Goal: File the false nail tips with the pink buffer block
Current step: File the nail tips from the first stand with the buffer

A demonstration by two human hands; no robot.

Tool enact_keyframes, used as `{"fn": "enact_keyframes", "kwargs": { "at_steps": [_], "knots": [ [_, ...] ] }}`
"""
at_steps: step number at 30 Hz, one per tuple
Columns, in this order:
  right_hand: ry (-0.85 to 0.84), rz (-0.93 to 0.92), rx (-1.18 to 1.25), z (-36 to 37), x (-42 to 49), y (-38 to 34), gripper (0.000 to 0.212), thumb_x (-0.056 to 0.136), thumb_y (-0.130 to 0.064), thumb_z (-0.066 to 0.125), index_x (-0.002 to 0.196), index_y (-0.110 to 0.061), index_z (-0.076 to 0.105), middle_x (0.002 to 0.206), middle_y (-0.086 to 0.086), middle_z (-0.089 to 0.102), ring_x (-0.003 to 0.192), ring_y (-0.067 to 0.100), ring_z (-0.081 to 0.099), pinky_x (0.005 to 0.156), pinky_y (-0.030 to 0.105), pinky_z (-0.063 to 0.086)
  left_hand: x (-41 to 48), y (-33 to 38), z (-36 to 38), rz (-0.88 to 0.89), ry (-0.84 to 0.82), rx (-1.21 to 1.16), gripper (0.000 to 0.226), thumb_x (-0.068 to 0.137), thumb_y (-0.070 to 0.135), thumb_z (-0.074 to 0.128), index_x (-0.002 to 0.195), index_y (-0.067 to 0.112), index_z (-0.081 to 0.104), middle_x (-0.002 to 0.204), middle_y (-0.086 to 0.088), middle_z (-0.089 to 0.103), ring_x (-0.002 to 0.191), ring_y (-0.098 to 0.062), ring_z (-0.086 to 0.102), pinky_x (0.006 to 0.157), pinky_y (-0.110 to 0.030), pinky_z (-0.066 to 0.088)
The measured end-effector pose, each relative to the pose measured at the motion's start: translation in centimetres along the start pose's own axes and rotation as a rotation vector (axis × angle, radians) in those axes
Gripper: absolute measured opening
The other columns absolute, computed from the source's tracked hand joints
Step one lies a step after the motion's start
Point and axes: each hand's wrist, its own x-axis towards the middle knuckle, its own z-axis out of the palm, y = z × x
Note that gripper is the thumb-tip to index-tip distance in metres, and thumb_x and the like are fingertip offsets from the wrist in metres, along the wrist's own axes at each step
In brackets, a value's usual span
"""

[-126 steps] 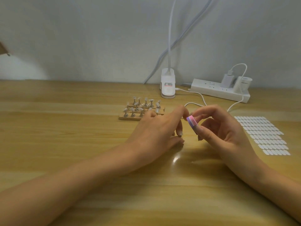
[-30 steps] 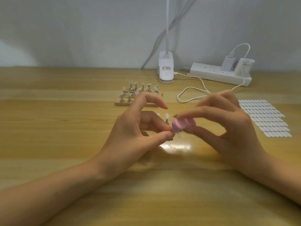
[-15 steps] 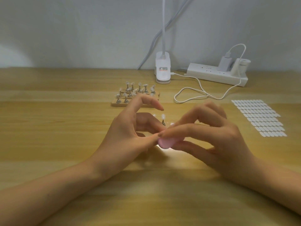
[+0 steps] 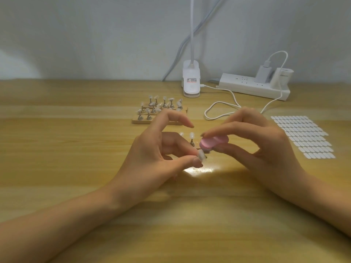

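Note:
My right hand [image 4: 266, 149] pinches the pink buffer block [image 4: 212, 142] between thumb and fingers, just above and to the right of a clear false nail tip [image 4: 201, 155]. That tip sits on a small stand pinched by the thumb and a finger of my left hand [image 4: 155, 160], low over the table. The block looks blurred. Two more tips on stands [image 4: 191, 138] rise behind my left fingers. A wooden holder with several nail tips on metal stands [image 4: 159, 111] lies further back.
A white clip lamp base [image 4: 191, 81] and a white power strip [image 4: 252, 86] with plugged chargers stand by the wall. A white cable [image 4: 222, 109] loops on the wooden table [image 4: 57, 149]. A sheet of white adhesive tabs [image 4: 303, 136] lies at the right.
My right hand has lifted the pink block up and to the right, off the tip that my left hand holds. My left hand has stayed in place.

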Motion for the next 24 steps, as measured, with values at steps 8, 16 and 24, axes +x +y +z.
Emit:
{"fn": "enact_keyframes", "kwargs": {
  "at_steps": [8,16,24],
  "knots": [
    [-0.031,0.029,0.094,0.17,0.0,-0.09,0.02,0.087,-0.025,0.075,0.103,-0.014,0.074,0.091,0.009,0.064,0.083,0.015,0.06,0.079,0.021,0.05,-0.05,0.05,0.04,0.002,0.007,-0.015,0.051,0.076,0.013,0.081,0.115,0.03,0.053,0.078,-0.005,0.076,0.075,-0.023,0.077,0.045,-0.02,0.045],
    [-0.027,-0.017,0.023,0.47,-0.11,-0.64,0.018,0.088,-0.025,0.07,0.098,-0.011,0.076,0.087,0.007,0.065,0.084,0.024,0.064,0.074,0.045,0.051,0.09,-0.25,-0.2,0.013,0.03,0.015,0.051,0.076,0.013,0.081,0.115,0.03,0.053,0.078,-0.004,0.076,0.072,-0.019,0.075,0.047,-0.02,0.045],
    [-0.012,-0.109,-0.084,0.61,-0.17,-0.65,0.016,0.088,-0.029,0.072,0.099,-0.018,0.077,0.085,0.002,0.065,0.083,0.021,0.054,0.082,0.025,0.043,-0.1,-0.15,-0.04,0.045,0.01,0.024,0.046,0.074,0.018,0.081,0.108,0.029,0.052,0.074,-0.003,0.074,0.07,-0.02,0.075,0.044,-0.023,0.047]
  ]
}}
